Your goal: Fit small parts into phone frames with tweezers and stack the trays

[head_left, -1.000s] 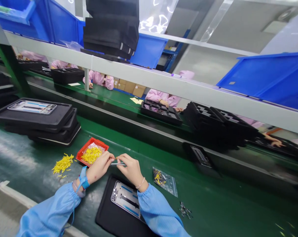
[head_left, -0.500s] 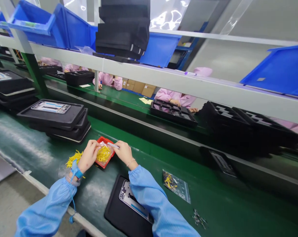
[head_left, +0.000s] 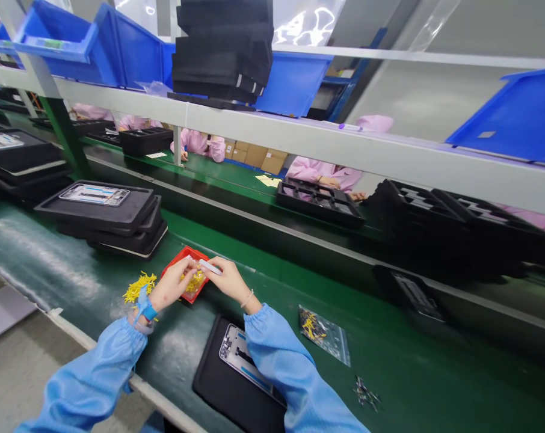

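Note:
Over a red tray of small yellow strips, my left hand is closed in a pinch. What sits between its fingertips is too small to make out. My right hand grips a short, pale, flat stick-like tool, its tip close to the left fingertips. A heap of loose yellow strips lies beside my left wrist. Under my right forearm, a phone frame with blue strips rests on a black foam tray, partly hidden by the sleeve.
Stacked black trays with another phone frame stand at the left. To the right lie a zip bag of small yellow and dark parts and a little pile of metal pieces. A white shelf crosses ahead; co-workers in pink sit beyond.
My hands have come closer together over the red tray; the left moved right, and the pale tool now nearly meets its fingertips. The view has shifted slightly.

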Available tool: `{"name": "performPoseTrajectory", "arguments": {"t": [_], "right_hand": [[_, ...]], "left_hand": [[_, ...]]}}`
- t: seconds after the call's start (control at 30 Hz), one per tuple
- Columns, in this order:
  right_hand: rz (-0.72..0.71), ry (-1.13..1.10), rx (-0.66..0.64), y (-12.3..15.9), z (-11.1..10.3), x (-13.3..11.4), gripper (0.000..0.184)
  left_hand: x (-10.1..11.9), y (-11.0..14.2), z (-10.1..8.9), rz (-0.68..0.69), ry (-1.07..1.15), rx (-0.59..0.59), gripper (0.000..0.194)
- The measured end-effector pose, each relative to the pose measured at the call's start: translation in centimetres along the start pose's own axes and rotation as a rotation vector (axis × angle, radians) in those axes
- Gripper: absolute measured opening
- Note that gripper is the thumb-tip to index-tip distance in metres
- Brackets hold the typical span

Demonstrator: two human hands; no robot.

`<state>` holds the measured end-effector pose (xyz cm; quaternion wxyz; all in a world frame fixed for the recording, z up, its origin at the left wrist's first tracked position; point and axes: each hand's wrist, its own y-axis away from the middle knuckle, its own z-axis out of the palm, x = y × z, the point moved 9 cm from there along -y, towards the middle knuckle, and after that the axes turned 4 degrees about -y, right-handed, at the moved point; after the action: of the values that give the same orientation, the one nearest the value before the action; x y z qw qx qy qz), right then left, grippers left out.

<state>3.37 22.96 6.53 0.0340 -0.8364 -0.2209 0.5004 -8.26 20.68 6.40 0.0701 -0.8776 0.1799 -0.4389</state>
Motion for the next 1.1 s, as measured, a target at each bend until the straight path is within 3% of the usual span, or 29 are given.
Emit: {"name": "performPoseTrajectory", "arguments": {"t": [0.27, 0.53, 0.73, 1.1], "right_hand": [[0.014, 0.003, -0.007, 0.6, -0.3, 0.1, 0.013], [0.006, 0.002, -0.017, 1.0, -0.2, -0.3, 0.016], [0.013, -0.024, -0.003, 1.2, -0.1, -0.1, 0.016], [0.123, -0.211, 0.153, 1.8, -3.1, 1.0, 0.013]], "left_hand": [[0.5, -0.2, 0.5, 0.025, 0.029, 0.007, 0.007], [-0.7, -0.3, 0.9, 0.001, 0.023, 0.085, 0.010], [-0.6, -0.1, 0.9, 0.038, -0.053, 0.071, 0.006], [-2.7, -1.6, -2.4, -0.059, -0.317, 0.254, 0.016]]}}
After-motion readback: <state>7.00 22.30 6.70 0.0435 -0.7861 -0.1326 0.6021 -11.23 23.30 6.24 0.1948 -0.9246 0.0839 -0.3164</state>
